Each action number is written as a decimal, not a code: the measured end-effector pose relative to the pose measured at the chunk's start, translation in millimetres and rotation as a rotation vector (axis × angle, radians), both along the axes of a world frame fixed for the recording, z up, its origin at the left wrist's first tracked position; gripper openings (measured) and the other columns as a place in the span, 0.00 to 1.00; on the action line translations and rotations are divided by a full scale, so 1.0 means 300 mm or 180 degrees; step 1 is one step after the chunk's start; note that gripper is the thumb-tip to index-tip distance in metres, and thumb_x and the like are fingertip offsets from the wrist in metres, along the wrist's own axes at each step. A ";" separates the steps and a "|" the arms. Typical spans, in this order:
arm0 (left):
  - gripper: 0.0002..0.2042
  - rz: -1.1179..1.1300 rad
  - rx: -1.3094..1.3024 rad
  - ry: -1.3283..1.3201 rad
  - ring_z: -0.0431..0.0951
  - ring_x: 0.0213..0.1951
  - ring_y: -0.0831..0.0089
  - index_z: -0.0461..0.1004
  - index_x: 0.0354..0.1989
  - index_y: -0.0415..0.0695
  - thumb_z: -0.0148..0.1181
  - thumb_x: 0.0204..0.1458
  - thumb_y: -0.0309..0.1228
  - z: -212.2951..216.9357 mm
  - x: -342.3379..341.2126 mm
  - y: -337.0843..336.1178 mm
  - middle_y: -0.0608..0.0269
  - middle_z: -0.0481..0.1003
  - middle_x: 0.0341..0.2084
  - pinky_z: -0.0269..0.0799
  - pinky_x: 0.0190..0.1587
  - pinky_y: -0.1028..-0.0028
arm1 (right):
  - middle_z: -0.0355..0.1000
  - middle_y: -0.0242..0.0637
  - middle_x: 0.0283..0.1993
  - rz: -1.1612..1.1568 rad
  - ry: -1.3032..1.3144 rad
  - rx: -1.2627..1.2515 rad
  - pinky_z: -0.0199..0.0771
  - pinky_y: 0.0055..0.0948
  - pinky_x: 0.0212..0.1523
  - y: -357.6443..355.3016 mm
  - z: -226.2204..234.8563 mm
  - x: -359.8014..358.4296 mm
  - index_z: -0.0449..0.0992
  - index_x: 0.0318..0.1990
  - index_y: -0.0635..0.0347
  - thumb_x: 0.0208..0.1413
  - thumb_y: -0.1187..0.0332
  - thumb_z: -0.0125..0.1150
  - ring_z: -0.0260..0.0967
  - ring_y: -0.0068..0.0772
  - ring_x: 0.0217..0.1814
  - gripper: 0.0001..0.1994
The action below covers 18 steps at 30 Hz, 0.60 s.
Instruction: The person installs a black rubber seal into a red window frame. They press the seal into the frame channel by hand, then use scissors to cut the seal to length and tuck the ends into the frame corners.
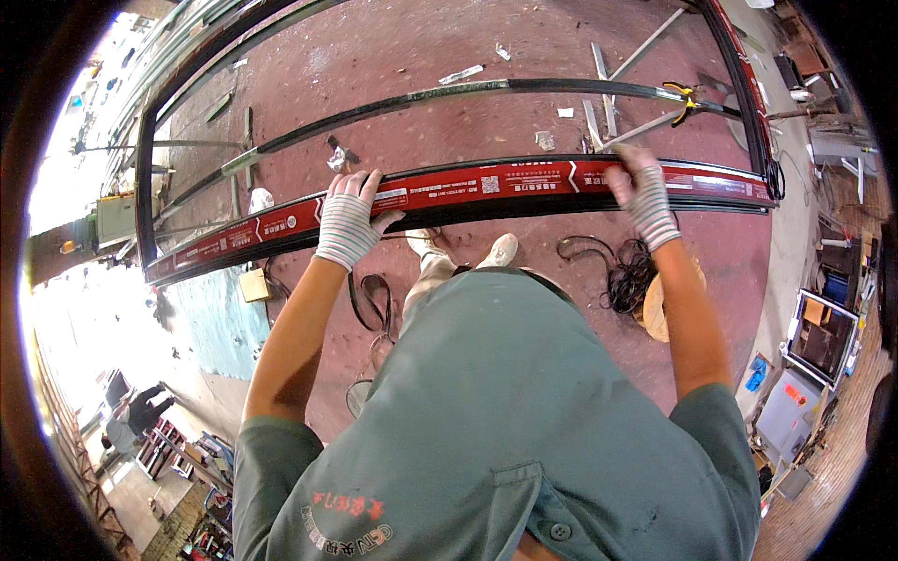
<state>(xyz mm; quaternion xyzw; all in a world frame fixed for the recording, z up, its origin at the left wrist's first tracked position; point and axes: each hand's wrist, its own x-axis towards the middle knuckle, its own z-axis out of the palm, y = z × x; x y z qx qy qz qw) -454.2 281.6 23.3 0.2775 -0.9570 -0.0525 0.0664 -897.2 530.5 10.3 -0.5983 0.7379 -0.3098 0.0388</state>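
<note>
Item: long frame bar (468, 187), dark profile faced with red protective film bearing white print, long axis running left to right across the view, its left end dipping toward the lower left, its right end reaching the dark upright frame member (748, 103). Position: held above a reddish floor (421, 56), in front of the person. Left hand (348, 220), in a striped knit glove, fingers spread flat over the bar's top face, grip not closed. Right hand (641, 192), same glove, blurred; grip state cannot be told, fingers lying on the bar. Nearby: second dark bar (468, 93) parallel behind; yellow-handled clamp (683, 98); black cable coil (622, 271) on floor.
</note>
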 end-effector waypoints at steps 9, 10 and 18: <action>0.26 0.1361 -0.0374 0.1186 0.72 0.53 0.50 0.73 0.52 0.41 0.74 0.45 0.36 -0.055 0.217 0.207 0.50 0.72 0.51 0.67 0.59 0.52 | 0.68 0.45 0.63 0.0572 0.0621 0.0877 0.57 0.51 0.70 -0.300 0.052 0.528 0.70 0.63 0.58 0.49 0.45 0.70 0.64 0.52 0.67 0.38; 0.24 0.1733 0.0072 0.1114 0.74 0.49 0.50 0.73 0.50 0.40 0.74 0.46 0.36 -0.105 0.281 0.231 0.49 0.72 0.50 0.69 0.56 0.54 | 0.68 0.45 0.63 0.0581 0.0605 0.0858 0.57 0.52 0.70 -0.309 0.052 0.546 0.69 0.63 0.58 0.49 0.45 0.70 0.63 0.52 0.67 0.38; 0.33 0.1788 0.1777 0.0647 0.79 0.50 0.55 0.72 0.58 0.41 0.75 0.45 0.42 -0.434 0.440 0.225 0.47 0.74 0.53 0.74 0.55 0.66 | 0.66 0.46 0.66 0.0527 0.0686 0.1286 0.52 0.53 0.73 -0.386 0.097 0.677 0.66 0.66 0.58 0.50 0.41 0.67 0.60 0.53 0.70 0.41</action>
